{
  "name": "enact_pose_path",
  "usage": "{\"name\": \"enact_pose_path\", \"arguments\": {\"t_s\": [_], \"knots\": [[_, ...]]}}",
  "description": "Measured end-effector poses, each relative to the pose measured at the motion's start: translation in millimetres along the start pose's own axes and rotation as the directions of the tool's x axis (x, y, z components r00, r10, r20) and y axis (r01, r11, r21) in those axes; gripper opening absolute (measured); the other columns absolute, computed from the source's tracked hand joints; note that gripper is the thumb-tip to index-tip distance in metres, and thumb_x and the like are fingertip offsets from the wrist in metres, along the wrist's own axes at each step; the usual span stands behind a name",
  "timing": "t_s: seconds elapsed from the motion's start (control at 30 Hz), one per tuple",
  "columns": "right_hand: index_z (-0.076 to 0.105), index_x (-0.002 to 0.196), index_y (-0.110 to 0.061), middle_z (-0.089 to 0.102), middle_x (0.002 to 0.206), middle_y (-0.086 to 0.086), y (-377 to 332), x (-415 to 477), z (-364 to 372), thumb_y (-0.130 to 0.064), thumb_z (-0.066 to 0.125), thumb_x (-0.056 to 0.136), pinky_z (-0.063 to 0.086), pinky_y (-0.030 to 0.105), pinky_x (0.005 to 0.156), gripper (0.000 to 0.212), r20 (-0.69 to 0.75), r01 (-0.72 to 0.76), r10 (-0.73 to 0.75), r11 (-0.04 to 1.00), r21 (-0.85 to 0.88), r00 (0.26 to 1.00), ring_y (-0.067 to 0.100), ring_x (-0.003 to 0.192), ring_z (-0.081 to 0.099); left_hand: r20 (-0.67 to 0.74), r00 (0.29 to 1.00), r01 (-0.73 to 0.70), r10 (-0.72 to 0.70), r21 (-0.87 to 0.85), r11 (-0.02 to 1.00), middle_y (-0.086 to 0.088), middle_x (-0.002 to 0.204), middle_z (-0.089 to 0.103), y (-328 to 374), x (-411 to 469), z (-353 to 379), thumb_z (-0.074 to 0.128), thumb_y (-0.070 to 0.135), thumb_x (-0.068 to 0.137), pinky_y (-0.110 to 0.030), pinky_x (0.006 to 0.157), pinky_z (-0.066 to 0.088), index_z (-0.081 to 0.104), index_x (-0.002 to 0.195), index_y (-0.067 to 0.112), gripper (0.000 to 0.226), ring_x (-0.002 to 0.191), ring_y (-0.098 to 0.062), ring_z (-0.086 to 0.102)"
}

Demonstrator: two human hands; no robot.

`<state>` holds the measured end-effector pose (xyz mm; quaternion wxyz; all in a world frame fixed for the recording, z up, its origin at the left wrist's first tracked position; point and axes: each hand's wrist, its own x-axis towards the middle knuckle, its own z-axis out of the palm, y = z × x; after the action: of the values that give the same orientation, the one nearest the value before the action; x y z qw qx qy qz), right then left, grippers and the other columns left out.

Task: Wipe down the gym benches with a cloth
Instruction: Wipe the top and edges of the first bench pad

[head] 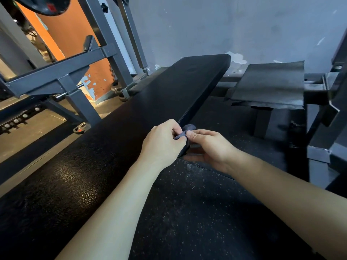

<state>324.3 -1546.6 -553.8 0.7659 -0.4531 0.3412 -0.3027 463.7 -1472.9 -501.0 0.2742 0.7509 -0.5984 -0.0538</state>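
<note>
With the left hand (163,141) and the right hand (208,147) brought close together, grips a small dark cloth (188,127) bunched between them. Pinches it with the left thumb and curled fingers, and takes a fold of it between the right thumb and forefinger. Holds it at the right edge of the long black padded surface (122,132), about midway along its length; cannot tell whether cloth and pad touch. Reaches in with both bare forearms from the bottom of the view, the left one lying across the near part of the pad. Looks along that surface, from lower left up toward a grey, chipped wall (225,25). Takes in a dark speckled rubber floor (197,212) to the right of the pad and under the right arm. Takes in a grey steel frame (62,76) on the left, then a second black pad (268,85) on a post near the wall, well apart from the cloth, and last a small weight plate (79,128) lying on the floor at the foot of the frame
</note>
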Motion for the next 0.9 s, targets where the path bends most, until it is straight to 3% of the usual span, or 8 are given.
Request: {"name": "enact_pose_path", "arguments": {"t_s": [0.13, 0.23, 0.33, 0.4, 0.47, 0.6, 0.77, 0.9], "knots": [[0.067, 0.1, -0.001, 0.066, 0.101, 0.024, 0.3, 6.1, 0.3, 0.0, 0.069, 0.093, 0.062, 0.039, 0.077, 0.008, -0.098, 0.064, -0.047, 0.983, 0.173, 0.994, 0.027, 0.088, 0.067, 0.035, 0.999, -0.033, 0.03, 0.092, 0.995, 0.014, 0.078, 0.063, 7.2, 1.7, -0.1, 0.072, 0.038, 0.09, -0.042, 0.075, 0.058, 0.066, 0.09, 0.031, 0.01, 0.084, -0.017, 0.064], [0.064, 0.093, -0.005, 0.063, 0.091, 0.02, 0.8, 11.6, 2.7, 0.002, 0.069, 0.091, 0.06, 0.031, 0.069, 0.009, -0.131, 0.089, -0.069, 0.984, 0.156, 0.989, 0.021, 0.074, 0.064, 0.045, 0.998, -0.048, 0.045, 0.092, 0.995, 0.015, 0.076, 0.064, 8.1, 3.5, -5.5, 0.072, 0.037, 0.09, -0.039, 0.076, 0.057, 0.071, 0.091, 0.03, 0.007, 0.083, -0.015, 0.064], [0.064, 0.082, -0.011, 0.063, 0.073, 0.011, 2.0, 21.6, 2.0, -0.001, 0.067, 0.094, 0.055, 0.037, 0.07, 0.016, -0.228, 0.15, -0.127, 0.985, 0.087, 0.965, 0.018, 0.061, 0.06, 0.004, 0.999, -0.047, 0.047, 0.021, 0.999, 0.013, 0.089, 0.07, 5.8, 4.9, -12.0, 0.07, 0.034, 0.092, -0.032, 0.074, 0.058, 0.076, 0.097, 0.029, 0.01, 0.081, -0.008, 0.065], [0.064, 0.08, -0.013, 0.062, 0.067, 0.006, -1.5, 32.7, -1.8, -0.004, 0.066, 0.095, 0.054, 0.04, 0.071, 0.018, -0.33, 0.199, -0.171, 0.979, 0.052, 0.928, 0.017, 0.06, 0.059, -0.087, 0.995, -0.035, 0.04, 0.054, 0.998, 0.01, 0.102, 0.069, -0.4, 7.9, -16.7, 0.068, 0.032, 0.094, -0.029, 0.078, 0.054, 0.076, 0.106, 0.026, 0.016, 0.088, -0.009, 0.064], [0.063, 0.082, -0.015, 0.063, 0.071, 0.004, -7.4, 46.8, -6.6, -0.006, 0.065, 0.096, 0.056, 0.037, 0.069, 0.016, -0.444, 0.243, -0.207, 0.97, 0.024, 0.872, 0.017, 0.064, 0.059, -0.144, 0.99, 0.014, 0.008, 0.146, 0.989, 0.007, 0.113, 0.066, -9.7, 10.7, -21.9, 0.066, 0.034, 0.095, -0.037, 0.088, 0.055, 0.074, 0.112, 0.025, 0.021, 0.101, -0.015, 0.062], [0.067, 0.097, -0.017, 0.069, 0.091, 0.0, -17.8, 72.3, -4.5, -0.017, 0.068, 0.095, 0.058, 0.033, 0.079, 0.003, -0.598, 0.314, -0.336, 0.938, -0.145, 0.728, 0.014, 0.083, 0.065, -0.043, 0.99, 0.141, -0.134, 0.291, 0.946, 0.004, 0.128, 0.062, -29.8, 11.7, -28.0, 0.063, 0.046, 0.095, -0.046, 0.102, 0.048, 0.07, 0.125, 0.026, 0.036, 0.121, -0.022, 0.051], [0.07, 0.128, -0.016, 0.072, 0.121, -0.002, -14.5, 79.2, 19.9, -0.032, 0.068, 0.095, 0.051, 0.032, 0.104, 0.036, -0.452, 0.309, -0.395, 0.917, -0.254, 0.8, 0.012, 0.115, 0.064, 0.025, 0.987, 0.148, -0.157, 0.225, 0.963, 0.006, 0.133, 0.057, -36.7, 9.6, -30.3, 0.06, 0.042, 0.099, -0.045, 0.105, 0.046, 0.067, 0.13, 0.026, 0.036, 0.128, -0.021, 0.045], [0.059, 0.142, -0.014, 0.056, 0.123, -0.007, -11.6, 71.1, 12.9, -0.029, 0.064, 0.098, 0.043, 0.025, 0.105, 0.046, -0.322, 0.316, -0.453, 0.862, -0.396, 0.831, 0.006, 0.116, 0.053, 0.042, 0.992, 0.11, -0.121, 0.208, 0.972, 0.009, 0.135, 0.054, -36.8, 7.7, -30.4, 0.057, 0.037, 0.101, -0.043, 0.109, 0.042, 0.065, 0.133, 0.023, 0.035, 0.131, -0.019, 0.041]]}}
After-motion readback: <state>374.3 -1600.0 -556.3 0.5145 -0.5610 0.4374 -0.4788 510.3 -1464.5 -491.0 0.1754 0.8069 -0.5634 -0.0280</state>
